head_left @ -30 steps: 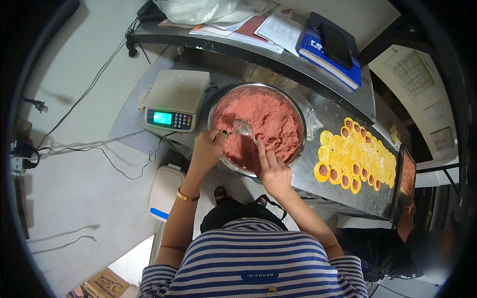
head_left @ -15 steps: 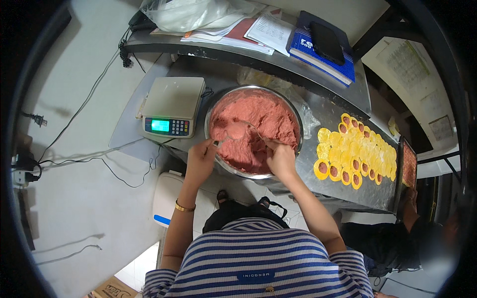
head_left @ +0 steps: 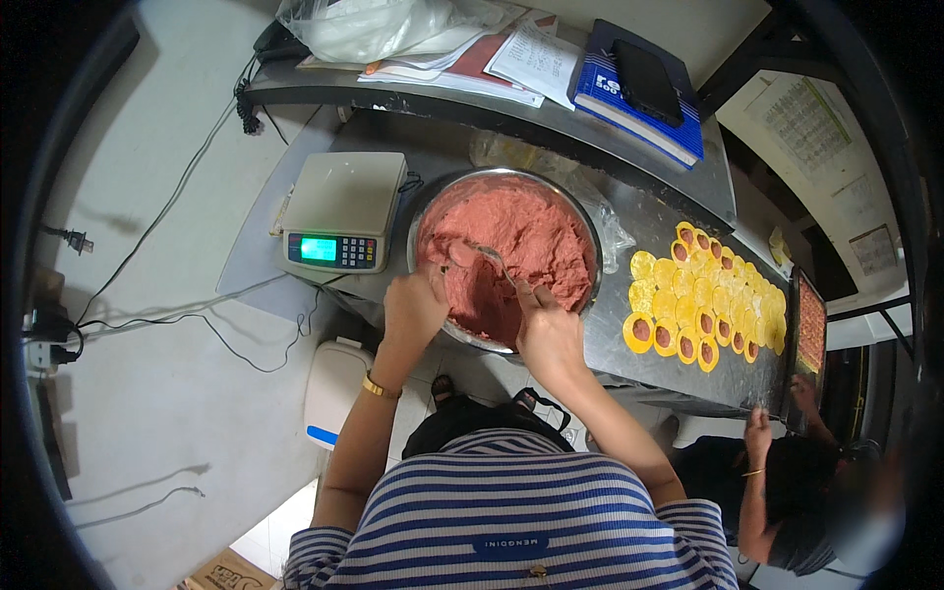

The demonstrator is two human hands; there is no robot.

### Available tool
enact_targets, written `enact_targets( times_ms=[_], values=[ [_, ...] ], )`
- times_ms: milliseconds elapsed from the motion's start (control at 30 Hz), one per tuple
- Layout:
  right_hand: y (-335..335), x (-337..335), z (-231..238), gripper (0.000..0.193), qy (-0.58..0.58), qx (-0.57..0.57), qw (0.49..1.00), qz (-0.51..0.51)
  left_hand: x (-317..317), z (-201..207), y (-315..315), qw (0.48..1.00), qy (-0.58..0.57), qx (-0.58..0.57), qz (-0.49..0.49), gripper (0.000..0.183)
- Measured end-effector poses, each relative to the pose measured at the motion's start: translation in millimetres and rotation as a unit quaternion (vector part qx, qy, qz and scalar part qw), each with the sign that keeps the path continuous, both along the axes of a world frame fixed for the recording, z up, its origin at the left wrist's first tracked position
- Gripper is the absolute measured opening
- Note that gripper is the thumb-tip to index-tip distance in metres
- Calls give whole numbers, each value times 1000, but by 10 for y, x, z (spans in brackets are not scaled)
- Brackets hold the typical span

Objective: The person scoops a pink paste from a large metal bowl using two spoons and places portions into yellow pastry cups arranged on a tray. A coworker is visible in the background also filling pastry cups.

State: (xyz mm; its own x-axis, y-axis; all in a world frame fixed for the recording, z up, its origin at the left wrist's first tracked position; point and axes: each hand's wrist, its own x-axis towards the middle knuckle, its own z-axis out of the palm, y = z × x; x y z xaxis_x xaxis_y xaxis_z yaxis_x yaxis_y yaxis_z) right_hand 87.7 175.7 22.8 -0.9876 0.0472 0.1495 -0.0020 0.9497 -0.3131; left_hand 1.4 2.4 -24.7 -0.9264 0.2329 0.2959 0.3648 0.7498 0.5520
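Observation:
A wide steel bowl (head_left: 597, 241) holds a large mass of pink minced meat (head_left: 516, 211). Over the bowl's near right part, my right hand (head_left: 547, 329) is closed round the handle of a metal spoon (head_left: 499, 260), which points up and left into the meat. At the near left rim my left hand (head_left: 413, 313) is closed, its fingertips mostly hidden behind its back. It grips what looks like a small round scoop (head_left: 458, 255) packed with meat, close to the spoon. The scoop's handle is barely visible.
Left of the bowl stands a digital scale (head_left: 344, 202). Yellow round wrappers (head_left: 674, 285), several topped with meat, lie on the steel table to the right. Beyond is a tray (head_left: 810, 324) with a co-worker's hands near it. A shelf (head_left: 413, 96) bears papers, a blue notebook (head_left: 634, 93) and a phone.
My left hand has moved up and right over the bowl's rim, and its wrist has turned. My right hand has shifted slightly left with the spoon. The co-worker's arm has come into view.

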Motion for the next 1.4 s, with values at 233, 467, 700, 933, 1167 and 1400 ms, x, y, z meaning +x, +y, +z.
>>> enact_targets(
  times_ms=[233,467,700,933,1167,1400],
  values=[
    [-29,-75,-82,48,29,0,999,32,-26,38,-27,997,0,75,-12,15],
    [248,-187,-28,51,62,99,989,94,-43,143,-66,997,9,31,-67,14],
    [554,-393,-105,28,-79,-213,972,53,72,226,114,987,73,-113,-85,11],
    [857,-162,29,23,-256,-716,646,-70,121,113,275,988,22,-123,-92,12],
    [1057,211,-172,16,-130,-612,760,-176,-44,235,471,990,88,43,-101,10],
    [2431,1244,-23,30,286,-155,863,-386,-43,274,466,998,25,17,-49,13]
  ],
)
